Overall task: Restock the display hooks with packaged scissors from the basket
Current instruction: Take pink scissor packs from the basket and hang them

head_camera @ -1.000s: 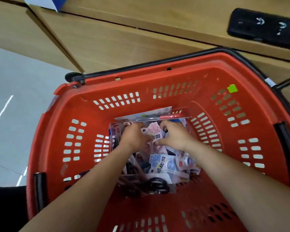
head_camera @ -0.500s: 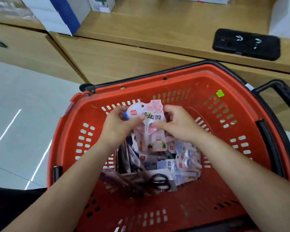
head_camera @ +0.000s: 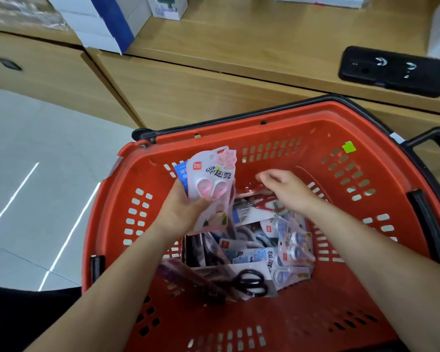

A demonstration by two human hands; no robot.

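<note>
My left hand [head_camera: 181, 212] held a pink carded pack of scissors [head_camera: 212, 181] above the red plastic basket [head_camera: 239, 133].
Its fingers curled round the pack's lower half, a blue pack [head_camera: 180, 174] tucked behind; my right hand [head_camera: 287, 189] hovered over the heap of packaged scissors [head_camera: 264, 247] in the basket's bottom, fingers loosely bent, holding nothing; a black phone [head_camera: 391, 71] lay on the wooden surface [head_camera: 264, 41] beyond.
</note>
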